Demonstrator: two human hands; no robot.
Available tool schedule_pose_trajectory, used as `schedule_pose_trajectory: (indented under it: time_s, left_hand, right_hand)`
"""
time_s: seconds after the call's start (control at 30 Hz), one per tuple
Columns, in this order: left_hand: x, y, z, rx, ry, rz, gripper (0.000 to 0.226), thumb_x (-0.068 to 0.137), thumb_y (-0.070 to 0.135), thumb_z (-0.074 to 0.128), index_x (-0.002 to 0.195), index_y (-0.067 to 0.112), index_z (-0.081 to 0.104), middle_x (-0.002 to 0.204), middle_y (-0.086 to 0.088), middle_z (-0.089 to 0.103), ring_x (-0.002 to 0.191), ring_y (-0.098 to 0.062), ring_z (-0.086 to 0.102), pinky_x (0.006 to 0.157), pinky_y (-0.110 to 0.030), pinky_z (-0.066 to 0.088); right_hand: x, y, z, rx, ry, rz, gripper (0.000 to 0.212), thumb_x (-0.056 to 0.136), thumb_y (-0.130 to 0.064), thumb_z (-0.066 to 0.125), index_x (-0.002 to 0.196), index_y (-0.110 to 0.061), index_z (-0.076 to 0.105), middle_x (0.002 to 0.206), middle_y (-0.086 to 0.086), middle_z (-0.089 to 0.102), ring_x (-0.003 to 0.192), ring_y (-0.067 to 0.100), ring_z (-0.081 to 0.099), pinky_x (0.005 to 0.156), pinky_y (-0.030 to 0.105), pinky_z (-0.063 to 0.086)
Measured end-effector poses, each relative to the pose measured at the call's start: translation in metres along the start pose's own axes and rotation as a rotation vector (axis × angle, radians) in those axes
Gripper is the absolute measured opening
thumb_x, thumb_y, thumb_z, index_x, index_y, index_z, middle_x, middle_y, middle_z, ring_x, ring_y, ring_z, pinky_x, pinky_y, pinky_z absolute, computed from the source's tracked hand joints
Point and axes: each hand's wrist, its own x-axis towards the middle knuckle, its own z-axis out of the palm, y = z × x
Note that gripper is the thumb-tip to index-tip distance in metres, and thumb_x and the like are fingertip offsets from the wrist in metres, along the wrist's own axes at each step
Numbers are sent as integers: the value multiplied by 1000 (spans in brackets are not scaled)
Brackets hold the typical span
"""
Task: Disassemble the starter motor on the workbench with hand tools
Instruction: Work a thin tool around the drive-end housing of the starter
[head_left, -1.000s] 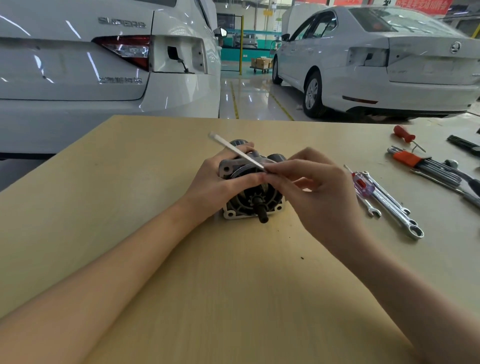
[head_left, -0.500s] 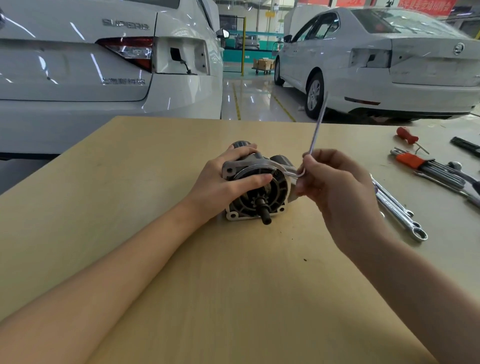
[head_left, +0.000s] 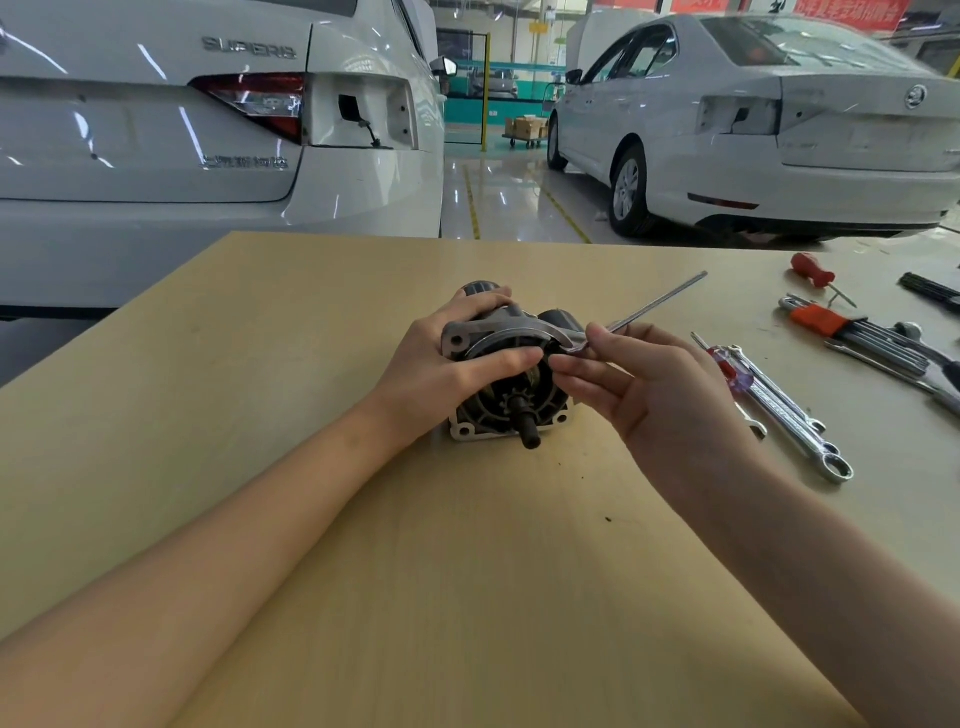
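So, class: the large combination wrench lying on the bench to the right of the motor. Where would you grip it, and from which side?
Grip the combination wrench at mid-shank, coming from above with the fingers across its width. It lies flat on the workbench, and the shank is narrow and straight. Its far end lies close against other tools, so its ring end nearest the person looks freer.

The raised chrome lettering "SUPERB" (head_left: 249, 48) stood on the boot lid of the white car on the left (head_left: 156, 130), a second chrome script (head_left: 244, 162) lower on that lid was too blurred to read, and the red banner (head_left: 852, 9) overhead bore characters too small to make out.
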Motion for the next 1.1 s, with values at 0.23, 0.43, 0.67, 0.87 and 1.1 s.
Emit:
schedule_pose_trajectory:
  time_s: [0.23, 0.43, 0.67, 0.87, 1.1]
  left_hand:
    - [0, 0, -1, -6, -5, -1, 66, 65, 39, 71, 124, 12, 61, 126, -2, 61, 116, -8, 58, 100, -22, 44]
    - [-1, 0, 0, -22, -11, 1, 64, 65, 38, 72, 123, 12, 61, 122, -1, 62, 111, -8, 60, 95, -20, 47]
    - [1, -2, -2, 21, -13, 25, 63, 72, 30, 70, 129, 8, 56, 130, -6, 58, 119, -12, 56, 99, -19, 44]
    - [2, -4, -2, 63, -1, 45, 56, 79, 19, 71, 131, 7, 54, 130, -6, 57, 116, -12, 57, 93, -14, 44]
    - [0, 0, 1, 0, 14, 5, 61, 68, 33, 74, 124, 13, 61, 120, 2, 64, 107, -1, 61, 87, -11, 46]
  right_hand:
    - [-7, -1, 3, -275, -48, -181, 12, 85, -2, 67, 81, -5, 56, 78, 15, 67, 71, 25, 73, 64, 26, 57]
    - [-8, -4, 1, -477, -70, -317, 12, 79, -6, 73, 81, -12, 63, 70, 4, 67, 68, 21, 72, 64, 31, 59]
    - [-9, 8, 3, -1090, -178, -723, 19, 82, -6, 73, 93, -21, 76, 84, -1, 65, 69, 14, 59, 63, 35, 49]
    - [-10, 10, 1, -1202, -210, -885, 20, 84, -2, 70, 99, -13, 76, 82, 2, 62, 63, 17, 55, 59, 34, 47]
    - [-11, 4, 7, -621, -55, -438, 13, 85, -1, 67, 81, -13, 66, 62, 5, 61, 53, 9, 54, 50, 20, 45]
